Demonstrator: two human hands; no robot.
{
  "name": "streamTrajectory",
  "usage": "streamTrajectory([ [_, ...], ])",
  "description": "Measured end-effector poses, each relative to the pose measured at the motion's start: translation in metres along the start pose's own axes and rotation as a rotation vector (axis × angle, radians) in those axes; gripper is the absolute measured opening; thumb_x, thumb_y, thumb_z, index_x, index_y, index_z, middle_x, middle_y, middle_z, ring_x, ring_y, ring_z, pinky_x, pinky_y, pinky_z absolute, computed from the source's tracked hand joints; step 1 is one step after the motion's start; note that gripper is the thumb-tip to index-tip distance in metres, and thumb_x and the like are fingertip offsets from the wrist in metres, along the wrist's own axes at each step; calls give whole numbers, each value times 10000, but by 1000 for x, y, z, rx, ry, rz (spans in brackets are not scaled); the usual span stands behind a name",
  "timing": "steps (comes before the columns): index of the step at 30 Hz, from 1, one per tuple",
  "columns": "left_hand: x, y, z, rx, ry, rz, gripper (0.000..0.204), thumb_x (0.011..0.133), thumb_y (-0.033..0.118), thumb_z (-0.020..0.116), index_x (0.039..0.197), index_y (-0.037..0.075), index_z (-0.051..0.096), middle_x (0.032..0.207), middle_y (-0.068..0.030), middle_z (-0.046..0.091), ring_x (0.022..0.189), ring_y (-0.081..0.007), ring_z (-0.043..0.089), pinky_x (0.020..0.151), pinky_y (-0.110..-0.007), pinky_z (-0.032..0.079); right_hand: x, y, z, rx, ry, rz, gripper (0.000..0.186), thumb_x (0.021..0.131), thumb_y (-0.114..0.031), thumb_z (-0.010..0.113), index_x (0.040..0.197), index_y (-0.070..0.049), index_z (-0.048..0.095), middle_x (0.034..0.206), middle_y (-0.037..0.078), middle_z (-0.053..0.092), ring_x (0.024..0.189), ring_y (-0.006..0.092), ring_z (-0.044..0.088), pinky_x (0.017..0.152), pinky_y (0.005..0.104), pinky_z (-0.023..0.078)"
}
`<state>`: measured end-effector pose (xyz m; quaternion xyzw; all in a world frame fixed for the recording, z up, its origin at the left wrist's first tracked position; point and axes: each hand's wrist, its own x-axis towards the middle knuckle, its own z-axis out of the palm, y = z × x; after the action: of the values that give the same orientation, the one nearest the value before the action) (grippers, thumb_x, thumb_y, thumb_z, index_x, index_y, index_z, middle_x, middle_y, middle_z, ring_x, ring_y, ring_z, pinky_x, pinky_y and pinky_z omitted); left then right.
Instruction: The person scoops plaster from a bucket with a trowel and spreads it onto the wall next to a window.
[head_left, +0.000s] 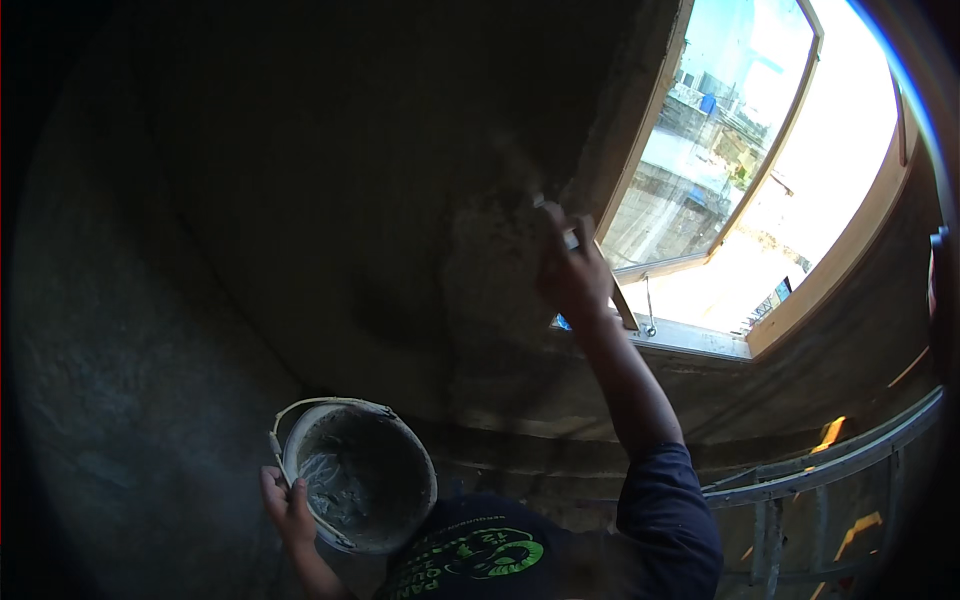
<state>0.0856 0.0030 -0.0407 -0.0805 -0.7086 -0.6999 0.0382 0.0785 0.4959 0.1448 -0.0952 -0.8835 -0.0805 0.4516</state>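
Note:
Low in the head view, my left hand (293, 512) grips the left rim of a round bucket (408, 455), its thumb over the edge beside the raised handle. The bucket tilts so that its inside shows, smeared grey, with a wet-looking grey mix at the bottom. My right arm reaches up to the wall (485, 270) just left of the window. There my right hand (577, 275) is closed around a small tool (541, 202) with a pale tip at the wall; dimness and blur hide its kind. Around the tip the wall looks patchy and lighter.
An open window (725, 190) with a wooden frame fills the upper right, its glass sash swung out and a metal stay (651, 310) at the sill. Below it at right stands a metal ladder-like frame (800, 487). Bare, dark plaster walls meet at a corner on the left.

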Motion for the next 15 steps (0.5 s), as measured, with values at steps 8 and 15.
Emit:
streamTrajectory([
  [8,0,4,-5,10,-13,16,216,951,20,549,1122,32,417,983,-60,535,888,-98,471,830,-268,402,-44,-20,12,101,-182,-115,660,827,-94,660,1464,-159,499,1157,166,569,819,322,698,565,440,571],
  [15,-3,6,0,-8,-7,-9,227,932,18,562,1106,47,419,914,-24,499,816,-81,444,747,-259,383,28,-11,-23,166,149,96,607,878,-73,615,1463,-142,468,1099,138,603,826,364,688,579,462,580],
])
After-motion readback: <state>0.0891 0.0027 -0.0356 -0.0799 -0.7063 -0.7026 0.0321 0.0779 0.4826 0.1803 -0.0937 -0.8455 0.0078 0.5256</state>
